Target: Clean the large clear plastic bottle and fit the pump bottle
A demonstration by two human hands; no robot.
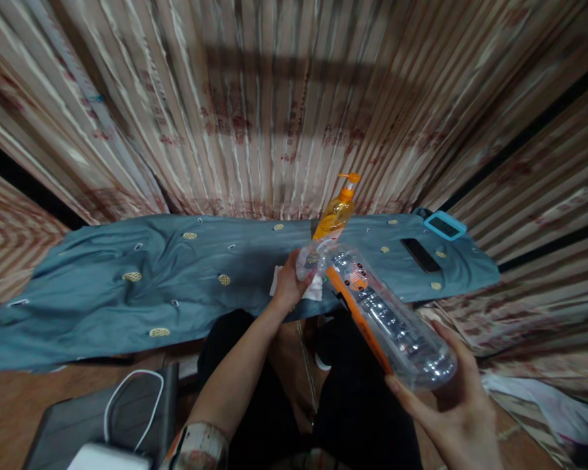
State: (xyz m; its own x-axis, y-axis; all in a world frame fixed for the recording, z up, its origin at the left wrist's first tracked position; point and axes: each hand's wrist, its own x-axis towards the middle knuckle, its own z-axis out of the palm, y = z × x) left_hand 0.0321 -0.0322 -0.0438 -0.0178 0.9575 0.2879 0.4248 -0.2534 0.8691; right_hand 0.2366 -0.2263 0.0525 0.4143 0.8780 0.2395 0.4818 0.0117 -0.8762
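A large clear plastic water bottle slants across the front of the table, its base toward me on the right. It has an orange strip along one side and a small orange animal print. My right hand is closed round its base, thumb on the near side. At the far end, my left hand grips the bottle's clear rounded lid; whether the lid is still joined to the bottle I cannot tell. Just behind stands an orange pump bottle. White tissue lies below my left hand.
A blue-green patterned cloth covers the narrow table. On its right lie a black phone and a blue-framed device. Striped curtains hang close behind and at both sides. A white cable rests on a dark surface at lower left.
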